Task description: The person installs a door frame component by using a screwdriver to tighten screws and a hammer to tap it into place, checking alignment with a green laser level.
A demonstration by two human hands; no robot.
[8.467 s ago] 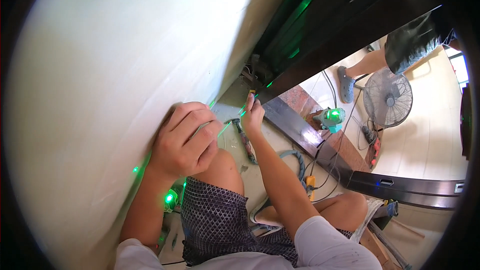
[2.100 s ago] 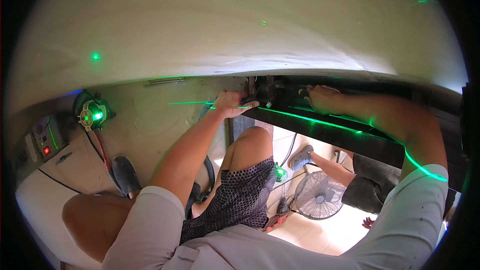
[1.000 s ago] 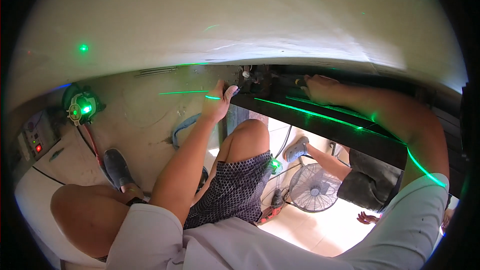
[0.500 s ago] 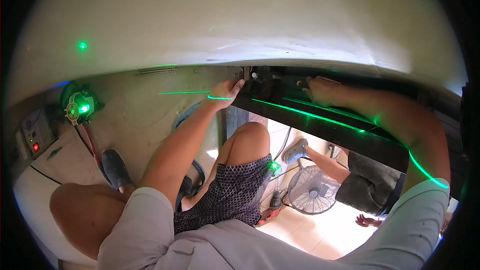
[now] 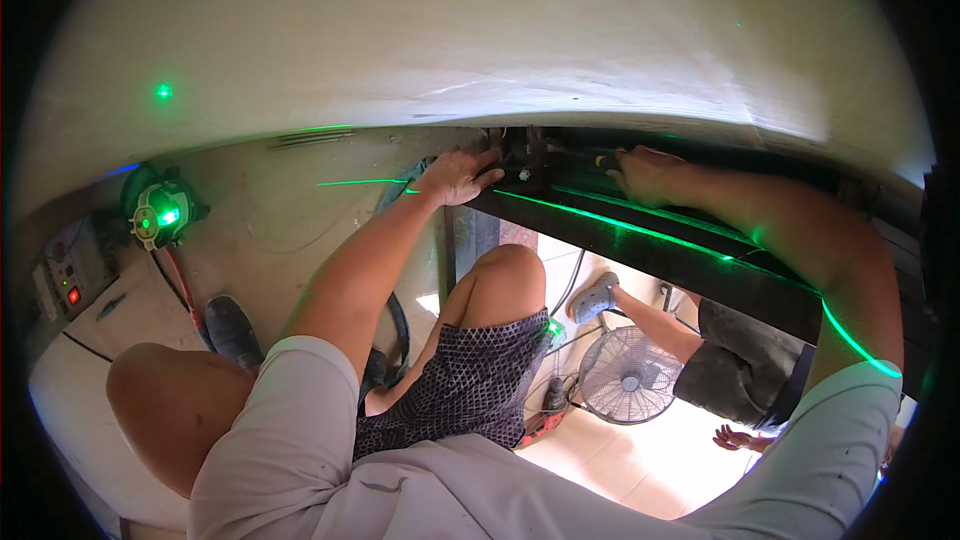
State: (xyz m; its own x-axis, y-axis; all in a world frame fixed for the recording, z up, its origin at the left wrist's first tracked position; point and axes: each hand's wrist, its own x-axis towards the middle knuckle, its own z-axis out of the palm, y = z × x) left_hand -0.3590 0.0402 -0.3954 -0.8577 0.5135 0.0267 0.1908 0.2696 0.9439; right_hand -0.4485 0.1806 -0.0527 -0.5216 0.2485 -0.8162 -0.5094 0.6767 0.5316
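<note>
Reference landmark: the long dark-brown, flat-faced beam (image 5: 640, 246), running along the pale, smooth wall (image 5: 450, 40). The right hand (image 5: 650, 178) is reaching over the beam into the shadow on its wall side. Its fingers are curling closed around a dark tool handle with a yellow band (image 5: 607, 162). The tool is lying low in the gap between beam and wall, pointing towards the beam's left end; its working tip is not showing clearly. The left hand (image 5: 458, 178) is bracing at that left end, half open, thumb and fingers parted, beside a small dark upright metal fitting (image 5: 535, 152); whether it is pinching anything cannot be told.

A green laser line (image 5: 610, 222) is running along the beam and crossing the right arm. A round laser unit with a green light (image 5: 158, 220) is standing well left of the beam. On the beam's near side, a round wire-caged fan (image 5: 628, 376) is standing beside a co-worker's hand (image 5: 735, 438).

Risks, as judged: the tool could be slipping off the fitting and striking the left fingers, the cause being poor sight into the shadow and close hand placement. The arm's blocking of the laser could be causing a misread line.
</note>
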